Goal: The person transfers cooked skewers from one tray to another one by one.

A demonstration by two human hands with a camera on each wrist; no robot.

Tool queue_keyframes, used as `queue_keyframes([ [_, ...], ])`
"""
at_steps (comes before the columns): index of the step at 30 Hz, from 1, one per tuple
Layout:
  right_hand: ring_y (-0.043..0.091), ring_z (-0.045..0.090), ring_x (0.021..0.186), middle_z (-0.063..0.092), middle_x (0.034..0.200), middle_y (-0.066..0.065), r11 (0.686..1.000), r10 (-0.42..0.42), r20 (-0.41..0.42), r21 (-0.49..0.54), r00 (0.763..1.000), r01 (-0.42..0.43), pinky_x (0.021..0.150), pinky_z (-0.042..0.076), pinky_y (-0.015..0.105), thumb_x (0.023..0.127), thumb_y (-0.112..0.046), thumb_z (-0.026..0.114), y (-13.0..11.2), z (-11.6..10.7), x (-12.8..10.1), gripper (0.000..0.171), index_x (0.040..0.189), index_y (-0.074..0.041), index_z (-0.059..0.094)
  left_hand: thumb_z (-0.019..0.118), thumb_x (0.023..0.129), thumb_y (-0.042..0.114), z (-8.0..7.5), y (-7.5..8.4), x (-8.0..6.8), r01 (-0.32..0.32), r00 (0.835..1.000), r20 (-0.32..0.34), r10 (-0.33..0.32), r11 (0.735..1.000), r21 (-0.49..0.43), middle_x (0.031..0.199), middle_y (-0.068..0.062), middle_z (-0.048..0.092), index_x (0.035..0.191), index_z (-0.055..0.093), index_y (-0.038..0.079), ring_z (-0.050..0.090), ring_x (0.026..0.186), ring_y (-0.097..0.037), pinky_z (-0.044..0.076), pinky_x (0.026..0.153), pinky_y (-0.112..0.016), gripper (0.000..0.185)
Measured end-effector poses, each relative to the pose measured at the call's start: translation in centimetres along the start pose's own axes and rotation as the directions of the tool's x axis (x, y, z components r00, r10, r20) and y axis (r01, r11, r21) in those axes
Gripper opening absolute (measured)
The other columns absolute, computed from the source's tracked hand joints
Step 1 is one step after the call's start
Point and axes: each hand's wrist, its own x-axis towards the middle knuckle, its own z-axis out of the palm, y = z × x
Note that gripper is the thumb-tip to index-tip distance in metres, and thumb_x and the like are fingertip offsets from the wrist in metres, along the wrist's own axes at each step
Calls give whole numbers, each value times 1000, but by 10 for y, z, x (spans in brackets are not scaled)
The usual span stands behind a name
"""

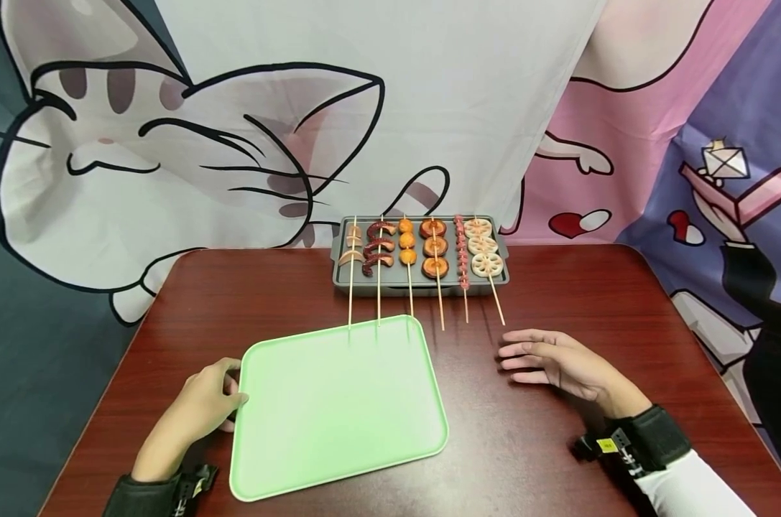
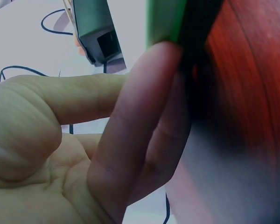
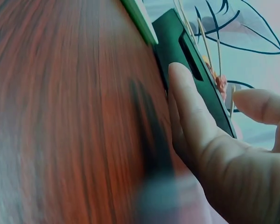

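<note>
The left hand grips the green tray (long axis crosswise) at its left edge; the right hand, fingers loosely extended, is apart rightward.

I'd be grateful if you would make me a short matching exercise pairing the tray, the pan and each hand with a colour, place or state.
Column one:
1. Tray
2. Left hand
3. Pan
4. Right hand

Column two:
A. Grey, with six skewers lying across it
B. Holding nothing, to the right of the tray
C. Light green
D. Pinching the tray's left edge

Right pairs: 1-C, 2-D, 3-A, 4-B.
</note>
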Motion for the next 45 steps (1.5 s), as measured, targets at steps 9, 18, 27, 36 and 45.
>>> queue_keyframes([
  [9,24,69,120,69,132,14,999,41,-71,-23,997,-43,104,58,44,112,-9,42,5,11,14,46,150,15,37,70,92,-5,5,7,5,-43,999,-3,43,999,-20,85,-12,54,139,47,-14,61,64,-20,62,50,-30,53],
  [18,22,72,114,70,129,14,989,86,-131,-106,988,-100,101,60,41,108,-8,51,8,25,31,55,151,20,31,69,93,-4,11,17,10,-63,998,9,63,997,-51,86,-13,54,139,49,-12,63,62,-20,62,51,-31,52],
  [27,18,74,105,70,125,15,971,84,-201,-204,976,-126,94,63,36,106,-10,57,9,39,49,54,147,20,38,68,93,-5,16,26,16,-79,997,17,80,994,-72,86,-13,54,140,49,-12,63,61,-20,62,50,-32,51],
  [36,14,74,96,71,117,21,933,57,-238,-332,970,-136,89,64,31,106,-4,53,12,53,64,46,142,22,44,66,93,-6,18,31,16,-86,996,15,87,992,-88,85,-13,55,139,49,-12,64,59,-20,62,50,-32,50],
  [45,13,72,92,73,108,25,831,-82,-297,-547,951,-99,83,65,29,99,0,62,14,65,68,32,126,18,62,67,91,-8,20,31,19,-103,995,-9,102,990,-100,82,-11,54,136,55,-9,64,58,-21,63,50,-33,47],
])
